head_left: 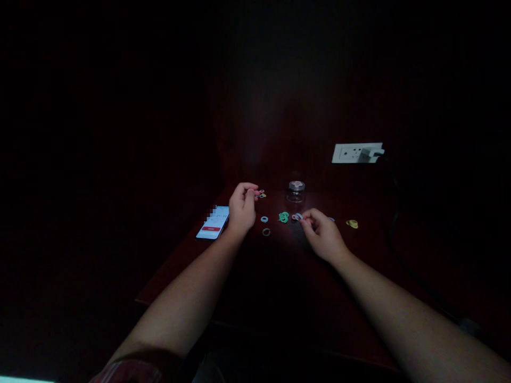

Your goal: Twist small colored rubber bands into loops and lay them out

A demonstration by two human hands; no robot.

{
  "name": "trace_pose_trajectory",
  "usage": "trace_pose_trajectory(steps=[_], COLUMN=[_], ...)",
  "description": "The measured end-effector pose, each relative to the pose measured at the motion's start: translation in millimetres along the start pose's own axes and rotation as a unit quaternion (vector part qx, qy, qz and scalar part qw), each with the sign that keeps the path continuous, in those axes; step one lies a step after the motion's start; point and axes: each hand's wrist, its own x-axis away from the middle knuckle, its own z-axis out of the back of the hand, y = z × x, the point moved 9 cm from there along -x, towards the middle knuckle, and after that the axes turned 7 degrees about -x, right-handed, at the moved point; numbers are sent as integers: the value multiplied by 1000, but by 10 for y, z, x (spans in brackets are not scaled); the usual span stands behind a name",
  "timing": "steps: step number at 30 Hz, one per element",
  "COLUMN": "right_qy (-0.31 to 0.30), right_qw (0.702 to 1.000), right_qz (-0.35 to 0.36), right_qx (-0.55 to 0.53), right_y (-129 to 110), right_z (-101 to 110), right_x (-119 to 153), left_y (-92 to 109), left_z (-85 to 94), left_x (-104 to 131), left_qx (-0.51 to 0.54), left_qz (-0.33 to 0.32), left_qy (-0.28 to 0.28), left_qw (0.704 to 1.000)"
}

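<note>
Over the far left part of the dark red table, my left hand (244, 207) has its thumb and forefinger pinched beside some small coloured bands (262, 194); what it grips, if anything, is too small to name. My right hand (320, 232) pinches a light blue band (298, 217), with a pink one next to it. Just left of that lies a group of green bands (283, 217). A pale blue band (264, 219) and a dark multicoloured band (266, 232) rest between my hands. Yellow bands (352, 224) lie to the right, and a purple band (331, 219) is partly hidden behind my right hand.
A clear lidded jar (296, 192) stands behind the bands. At the left edge of the table (167, 276) lies a lit phone (214, 222). A white wall socket (357, 153) holds a plug, whose dark cable runs down the right side.
</note>
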Motion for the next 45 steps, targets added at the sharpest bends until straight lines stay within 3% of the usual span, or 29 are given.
trace_pose_trajectory(steps=[3,6,9,16,24,30,38,45], right_qy=[-25,-61,-63,-35,-26,-41,-87,-57], right_qw=[1000,997,997,999,999,999,995,997], right_qz=[5,13,12,-12,-23,-13,39,32], right_qx=[-15,-41,-53,-18,-1,-15,-12,29], right_y=[-26,-61,-70,-44,-49,-46,-143,-127], right_z=[-42,-116,-124,-22,21,8,-72,-4], right_x=[15,35,37,-6,3,1,17,0], left_y=[115,208,242,131,37,103,-61,-62], left_z=[-259,-608,-820,-888,-931,-930,-961,-911], left_x=[116,359,555,587,630,624,637,606], left_qx=[-27,-56,-59,-58,-21,-28,21,11], left_qz=[-30,-53,-58,-14,53,18,82,81], left_qy=[-129,-293,-375,-333,-337,-347,-347,-322], left_qw=[991,953,923,941,940,937,934,943])
